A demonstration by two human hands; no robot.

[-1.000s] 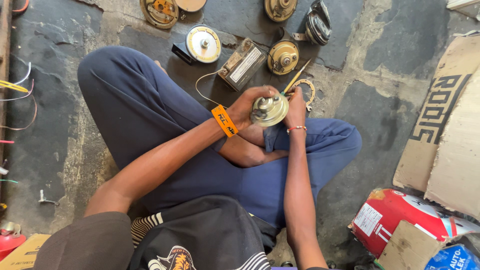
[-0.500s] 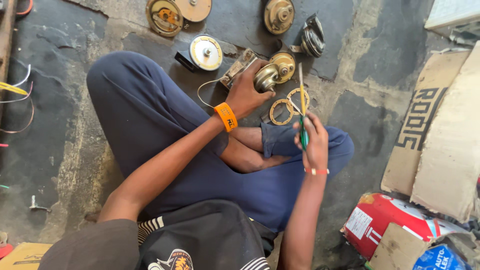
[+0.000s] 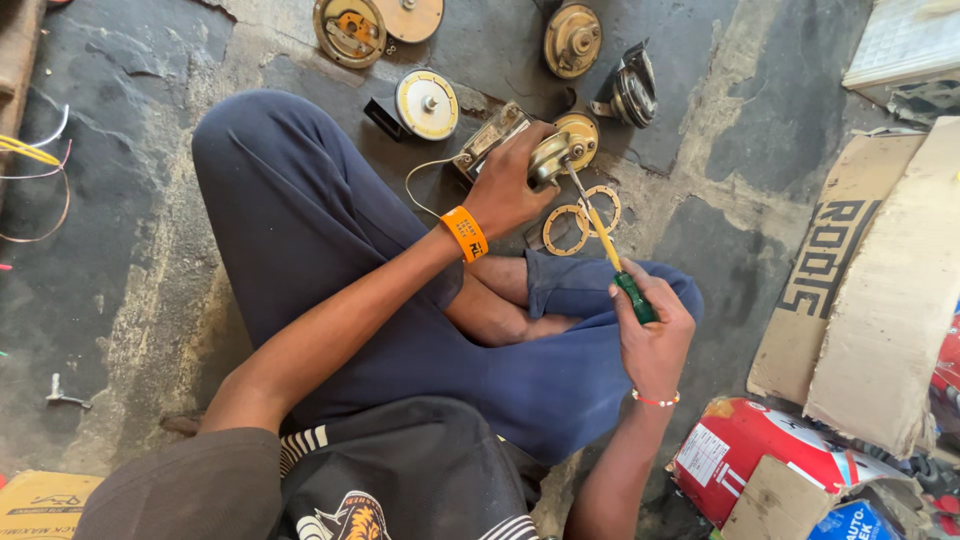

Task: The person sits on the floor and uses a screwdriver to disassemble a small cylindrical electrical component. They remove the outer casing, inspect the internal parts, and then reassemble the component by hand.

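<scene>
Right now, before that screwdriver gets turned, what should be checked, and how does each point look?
1. Left hand steadying the round brass part: ok, fingers wrapped over it.
2. Right hand gripping the green handle of the screwdriver: ok.
3. Tip seated in a screw: cannot tell, too small.
4. Two ring gaskets clear of the tool: not ok, the shaft passes right above them.
5. Thin wire free of the hands: cannot tell, it runs under the left hand.

1. Loose navy-blue cloth trousers (image 3: 330, 250) — rolled at one cuff.
2. Dark shirt with a printed chest graphic and white stripes (image 3: 400, 490).
3. Orange band on the left wrist (image 3: 466, 233) — thin beaded bracelet on the right wrist (image 3: 655, 400).
</scene>
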